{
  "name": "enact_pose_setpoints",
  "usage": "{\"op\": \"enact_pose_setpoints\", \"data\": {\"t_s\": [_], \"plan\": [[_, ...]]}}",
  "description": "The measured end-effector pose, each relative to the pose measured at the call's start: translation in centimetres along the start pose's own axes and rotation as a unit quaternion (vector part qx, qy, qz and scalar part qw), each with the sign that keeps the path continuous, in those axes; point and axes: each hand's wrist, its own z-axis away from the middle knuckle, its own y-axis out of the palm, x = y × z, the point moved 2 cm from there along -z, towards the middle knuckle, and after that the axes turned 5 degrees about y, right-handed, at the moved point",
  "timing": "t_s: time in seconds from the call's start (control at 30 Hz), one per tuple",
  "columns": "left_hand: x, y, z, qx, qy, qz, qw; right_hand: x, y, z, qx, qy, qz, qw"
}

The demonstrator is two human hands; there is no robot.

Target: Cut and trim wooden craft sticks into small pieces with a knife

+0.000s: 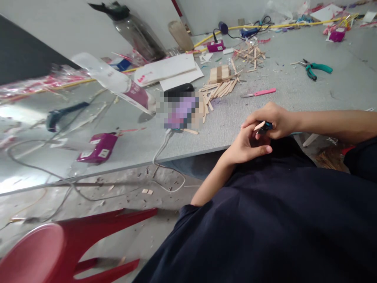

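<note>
Above my lap, at the table's front edge, my two hands meet. My right hand (pixel 278 120) is closed around a small dark tool with a blue part (pixel 266 126), mostly hidden by the fingers, so its kind is unclear. A short piece of wooden craft stick (pixel 259 125) shows beside the tool, between the hands. Cupped just to the left is my left hand (pixel 243 144), its thumb stretched out apart from the fingers and its fingertips near the right hand's. Behind them on the table lies a pink-handled craft knife (pixel 259 93).
Loose craft sticks (pixel 219 89) and a bundled stack (pixel 219 74) lie mid-table. Green-handled pliers (pixel 319 70) rest at the right. Left are a clear bottle (pixel 118 86), a glue gun (pixel 63 116) and a purple block (pixel 98 148). A red stool (pixel 38 247) and trailing cables (pixel 169 163) stand below.
</note>
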Motion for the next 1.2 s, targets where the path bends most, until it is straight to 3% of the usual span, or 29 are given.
{"op": "enact_pose_setpoints", "data": {"t_s": [0.4,0.57,0.77,1.07,1.2], "plan": [[0.62,-0.82,0.04,-0.029,-0.013,0.037,0.999,-0.98,0.27,-0.14,-0.044,0.005,0.058,0.997],[0.70,-0.72,0.59,-0.010,-0.045,0.002,0.999,-0.75,0.34,0.24,-0.030,0.016,0.072,0.997],[0.41,-0.75,0.67,0.005,-0.037,0.009,0.999,-0.64,0.47,0.11,-0.037,0.001,0.072,0.997],[0.10,-0.54,0.50,0.014,-0.068,0.012,0.998,-0.38,0.01,-0.08,0.022,0.083,0.074,0.994],[-0.06,-0.42,0.45,0.028,-0.060,0.031,0.997,-0.55,0.06,0.00,0.012,0.068,0.077,0.995]]}}
